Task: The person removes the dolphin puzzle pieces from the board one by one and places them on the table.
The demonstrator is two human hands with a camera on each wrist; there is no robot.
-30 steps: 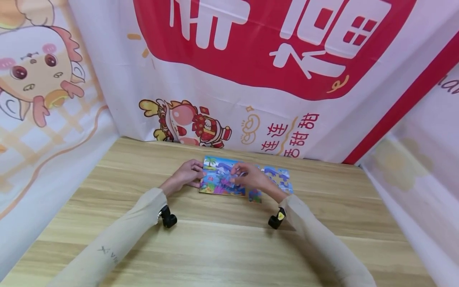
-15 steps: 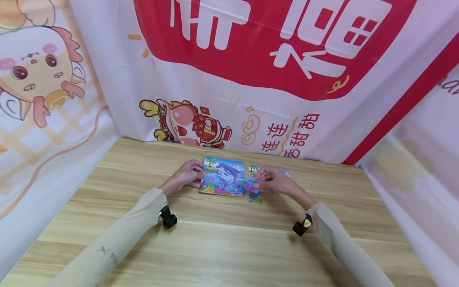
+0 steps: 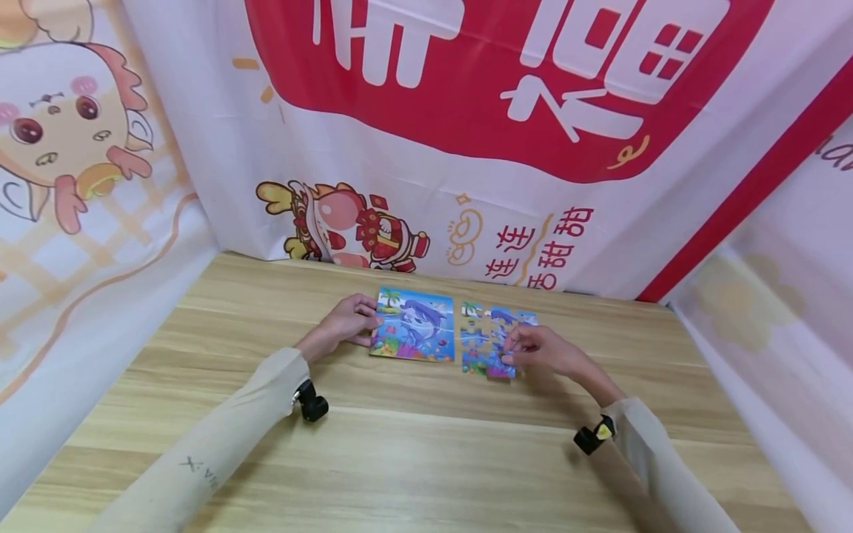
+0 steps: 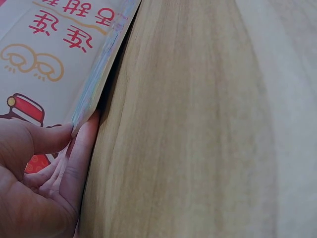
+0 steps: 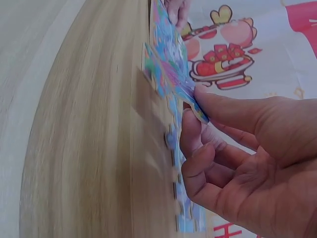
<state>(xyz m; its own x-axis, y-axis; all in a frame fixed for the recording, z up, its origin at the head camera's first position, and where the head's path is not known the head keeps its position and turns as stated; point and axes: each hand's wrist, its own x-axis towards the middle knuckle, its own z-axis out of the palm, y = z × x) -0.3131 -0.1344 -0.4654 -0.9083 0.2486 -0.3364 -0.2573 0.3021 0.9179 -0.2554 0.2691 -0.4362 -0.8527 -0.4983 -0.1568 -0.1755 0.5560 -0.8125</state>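
My left hand (image 3: 348, 320) pinches the left edge of a dolphin picture board (image 3: 416, 326). Thumb and fingers close on that edge (image 4: 101, 74) in the left wrist view. To the right, my right hand (image 3: 543, 348) pinches a jigsaw piece (image 5: 171, 79) between thumb and forefinger, tilted over the wood. In the head view this purple-and-blue piece (image 3: 501, 364) overlaps the lower end of the laid-out jigsaw pieces. A joined column of pieces (image 3: 474, 340) with a palm tree lies beside the board. More pieces with a dolphin (image 3: 506, 316) lie behind my right fingers, partly hidden.
Everything lies on a wood-grain table (image 3: 413, 451). A printed cloth (image 3: 453, 170) hangs along its back edge, and further cloths stand at the left and right sides. A small black camera (image 3: 312, 402) sits on the left wrist, another (image 3: 591, 437) on the right.
My right hand moves right from over the picture board, carrying the jigsaw piece to beside the palm-tree column. The board's dolphin is uncovered. My left hand keeps its place.
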